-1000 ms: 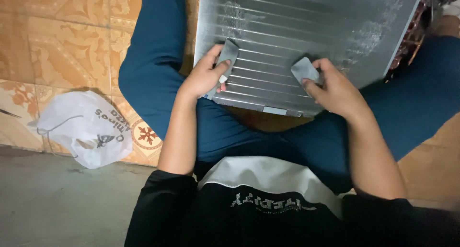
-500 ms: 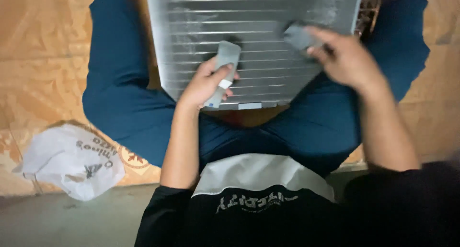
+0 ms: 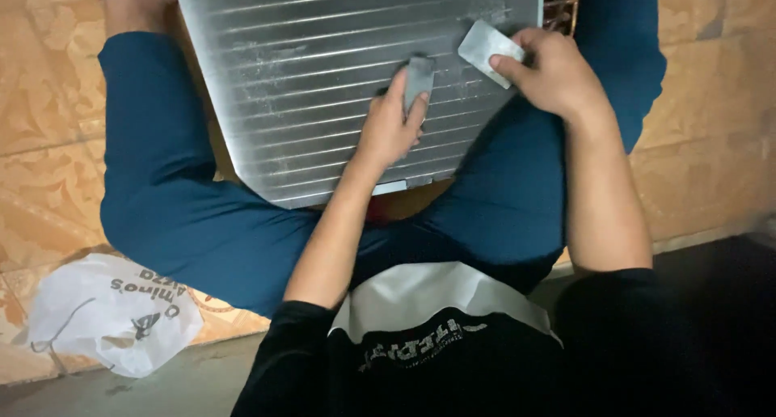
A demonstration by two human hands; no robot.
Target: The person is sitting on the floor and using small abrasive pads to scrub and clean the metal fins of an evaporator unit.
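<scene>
A large silver finned metal panel (image 3: pixel 323 69) with horizontal ridges rests across my lap, between my legs in blue trousers. My left hand (image 3: pixel 388 126) presses a small grey rectangular pad (image 3: pixel 419 77) against the fins near the panel's middle. My right hand (image 3: pixel 554 69) grips a second grey rectangular pad (image 3: pixel 485 52) at the panel's right edge, tilted with one corner on the fins. Copper tube bends (image 3: pixel 559 1) show at the panel's upper right end.
A crumpled white plastic bag (image 3: pixel 113 312) lies on the floor at lower left. Orange patterned tiles (image 3: pixel 48 102) cover the floor on both sides, with a grey concrete strip (image 3: pixel 162 389) along the bottom. My bare foot (image 3: pixel 133 1) is at upper left.
The view has swung so the panel sits more upright in frame. My right hand moved with its pad from the panel's lower edge up to its right edge. My left hand stayed mid-panel.
</scene>
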